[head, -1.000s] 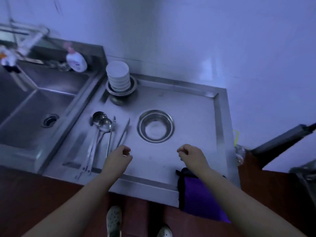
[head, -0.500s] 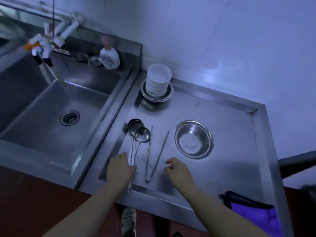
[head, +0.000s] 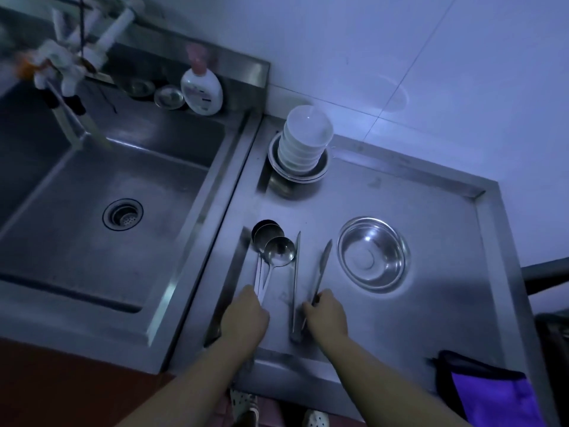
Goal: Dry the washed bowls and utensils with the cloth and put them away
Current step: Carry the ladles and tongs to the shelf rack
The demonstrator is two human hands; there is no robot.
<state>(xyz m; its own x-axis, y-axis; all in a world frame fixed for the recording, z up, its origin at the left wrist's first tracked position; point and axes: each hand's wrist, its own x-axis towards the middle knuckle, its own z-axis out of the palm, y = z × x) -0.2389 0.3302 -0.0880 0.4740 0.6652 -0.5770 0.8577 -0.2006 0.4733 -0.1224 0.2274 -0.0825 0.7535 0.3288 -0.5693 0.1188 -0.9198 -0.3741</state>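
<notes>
On the steel drainboard [head: 431, 318] lie several metal ladles [head: 274, 251] side by side, bowls pointing away from me. My left hand [head: 244, 318] covers their handle ends, fingers curled over them. Metal tongs [head: 297, 282] lie just right of the ladles, and my right hand [head: 326, 315] grips their right arm near the hinge end. A steel bowl [head: 374, 252] stands further right. A stack of white bowls [head: 304, 140] sits on steel plates at the back. A purple cloth [head: 492, 399] hangs over the front right edge.
A deep steel sink [head: 107, 192] with a drain lies to the left, under a tap [head: 70, 66]. A soap bottle [head: 201, 87] and small metal dishes stand on the back ledge. A white tiled wall rises behind. My shoes show below the counter edge.
The view has shifted left and closer. My left hand moved onto the ladle handles, and my right hand moved left from near the cloth and took hold of the tongs.
</notes>
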